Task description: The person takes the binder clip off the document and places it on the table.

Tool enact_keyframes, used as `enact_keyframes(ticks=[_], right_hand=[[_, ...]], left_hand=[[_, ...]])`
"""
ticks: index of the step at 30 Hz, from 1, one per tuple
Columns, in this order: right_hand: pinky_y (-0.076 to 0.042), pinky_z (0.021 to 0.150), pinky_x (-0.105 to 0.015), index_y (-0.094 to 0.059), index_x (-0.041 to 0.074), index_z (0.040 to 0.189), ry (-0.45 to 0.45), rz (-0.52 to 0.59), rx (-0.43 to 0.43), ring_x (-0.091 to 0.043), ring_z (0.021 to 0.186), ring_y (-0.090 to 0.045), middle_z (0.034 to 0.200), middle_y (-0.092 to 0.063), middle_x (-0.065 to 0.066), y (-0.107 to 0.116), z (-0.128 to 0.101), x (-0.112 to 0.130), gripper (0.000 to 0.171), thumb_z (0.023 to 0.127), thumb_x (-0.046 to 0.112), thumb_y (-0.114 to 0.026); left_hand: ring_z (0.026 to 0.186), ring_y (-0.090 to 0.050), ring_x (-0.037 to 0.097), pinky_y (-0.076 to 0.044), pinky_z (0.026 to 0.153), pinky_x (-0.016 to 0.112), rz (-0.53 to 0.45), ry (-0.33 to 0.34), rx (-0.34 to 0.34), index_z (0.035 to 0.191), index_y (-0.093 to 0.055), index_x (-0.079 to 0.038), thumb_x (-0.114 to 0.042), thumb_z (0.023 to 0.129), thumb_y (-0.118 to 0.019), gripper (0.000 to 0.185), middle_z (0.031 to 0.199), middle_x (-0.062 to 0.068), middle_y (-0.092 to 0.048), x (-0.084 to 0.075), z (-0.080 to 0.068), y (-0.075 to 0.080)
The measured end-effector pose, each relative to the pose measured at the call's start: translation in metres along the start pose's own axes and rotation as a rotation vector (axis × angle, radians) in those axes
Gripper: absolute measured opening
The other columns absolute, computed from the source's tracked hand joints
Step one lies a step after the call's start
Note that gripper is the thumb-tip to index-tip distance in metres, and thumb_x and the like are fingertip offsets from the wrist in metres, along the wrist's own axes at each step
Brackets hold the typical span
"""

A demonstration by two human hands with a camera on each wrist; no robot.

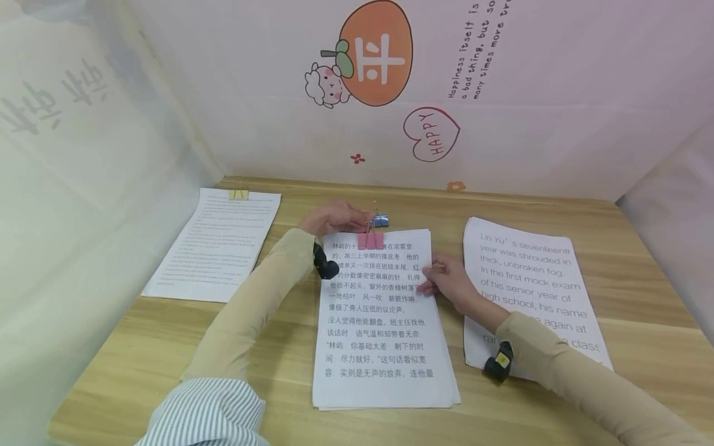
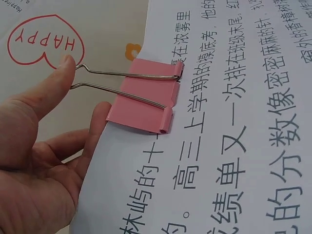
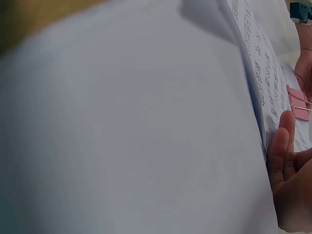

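Note:
A stack of paper printed with Chinese text [image 1: 379, 393] lies upright before me in the head view. A pink binder clip [image 1: 370, 241] sits on its top edge, wire handles pointing away from the page. At that edge my left hand [image 1: 336, 217] holds the clip; the left wrist view shows the thumb [image 2: 62, 80] against the handle ends and other fingers beside the paper's edge, partly hidden. My right hand [image 1: 448, 285] grips the stack's right edge, with fingers on the top sheet. Just behind the pink clip lies a blue binder clip [image 1: 381, 220].
To the left lies a printed stack [image 1: 214, 248] with a yellow binder clip [image 1: 238, 194] at its top. An English-text stack [image 1: 527, 272] is on the right, partly under my right forearm. A decorated white wall covering [image 1: 268, 124] rises behind the wooden table [image 1: 279, 365].

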State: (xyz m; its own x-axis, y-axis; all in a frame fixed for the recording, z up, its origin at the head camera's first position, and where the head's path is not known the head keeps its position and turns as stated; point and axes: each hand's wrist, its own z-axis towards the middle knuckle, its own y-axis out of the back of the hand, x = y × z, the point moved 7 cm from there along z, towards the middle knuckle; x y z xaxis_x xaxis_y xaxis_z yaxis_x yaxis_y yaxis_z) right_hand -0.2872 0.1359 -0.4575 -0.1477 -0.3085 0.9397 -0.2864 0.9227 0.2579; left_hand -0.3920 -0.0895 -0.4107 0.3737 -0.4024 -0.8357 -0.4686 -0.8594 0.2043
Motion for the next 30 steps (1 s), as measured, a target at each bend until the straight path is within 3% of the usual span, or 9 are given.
enact_keyframes(ticks=[7, 13, 22, 30], right_hand=[[-0.056, 0.064, -0.024, -0.047, -0.003, 0.118, -0.005, -0.009, -0.002, -0.013, 0.069, -0.069, 0.095, -0.072, -0.019, -0.0008, 0.0004, -0.0001, 0.024, 0.099, 0.01, -0.045], [-0.056, 0.064, -0.024, -0.049, -0.003, 0.116, -0.03, -0.021, -0.003, -0.012, 0.069, -0.069, 0.096, -0.072, -0.018, -0.0015, 0.0002, -0.0013, 0.022, 0.098, 0.01, -0.045], [-0.055, 0.064, -0.024, -0.048, -0.003, 0.116, -0.045, -0.075, -0.005, -0.013, 0.069, -0.069, 0.091, -0.072, -0.015, 0.0009, -0.0015, -0.0016, 0.023, 0.099, 0.011, -0.045], [-0.055, 0.064, -0.023, -0.049, -0.004, 0.119, -0.05, -0.07, 0.0, -0.012, 0.068, -0.069, 0.092, -0.072, -0.015, 0.0012, -0.0022, -0.0016, 0.025, 0.098, 0.01, -0.045]], left_hand=[[0.106, -0.064, 0.022, -0.045, 0.101, 0.035, 0.091, -0.064, -0.019, 0.109, -0.067, -0.004, -0.033, 0.089, -0.065, 0.036, 0.116, 0.011, -0.067, -0.0011, -0.0016, -0.0011], [0.101, -0.065, 0.022, -0.047, 0.097, 0.035, 0.156, -0.088, -0.066, 0.107, -0.068, -0.003, -0.035, 0.09, -0.063, 0.037, 0.11, 0.011, -0.069, -0.0006, -0.0013, -0.0013], [0.104, -0.065, 0.024, -0.048, 0.099, 0.031, 0.095, -0.131, -0.074, 0.117, -0.063, 0.0, -0.03, 0.092, -0.061, 0.039, 0.116, 0.016, -0.065, -0.0039, 0.002, -0.0032], [0.115, -0.058, 0.027, -0.041, 0.106, 0.038, 0.058, -0.159, -0.093, 0.124, -0.058, -0.002, -0.026, 0.095, -0.057, 0.037, 0.122, 0.015, -0.062, -0.006, -0.0005, 0.0]])
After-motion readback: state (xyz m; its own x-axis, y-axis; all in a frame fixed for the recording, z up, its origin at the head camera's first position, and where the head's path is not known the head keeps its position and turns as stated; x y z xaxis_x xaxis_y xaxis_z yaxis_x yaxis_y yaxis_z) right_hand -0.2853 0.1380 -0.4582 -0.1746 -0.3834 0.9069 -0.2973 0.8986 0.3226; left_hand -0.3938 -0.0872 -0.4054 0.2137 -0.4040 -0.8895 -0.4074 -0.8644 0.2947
